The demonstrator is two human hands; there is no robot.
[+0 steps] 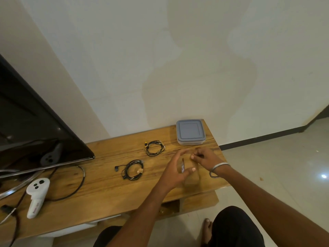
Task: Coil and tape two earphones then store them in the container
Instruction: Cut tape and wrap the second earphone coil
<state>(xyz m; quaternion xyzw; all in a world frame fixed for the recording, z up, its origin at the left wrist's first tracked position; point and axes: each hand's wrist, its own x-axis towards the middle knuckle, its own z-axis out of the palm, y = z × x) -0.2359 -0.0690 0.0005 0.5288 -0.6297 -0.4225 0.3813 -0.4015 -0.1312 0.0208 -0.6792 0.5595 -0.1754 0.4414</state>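
While I watch from the head view, my left hand [175, 169] curls round a brown tape roll [190, 175] standing on the bench [106, 193], and my right hand [204, 157] pinches at its top edge. Both coiled earphones lie to the left: the taped earphone [132, 169] nearer, the second earphone [154, 147] farther back. Behind my hands sits the lidded container [190, 131].

Two coiled earphones [154, 148] [132, 169] lie left of the container [190, 132] on the table [99, 186].
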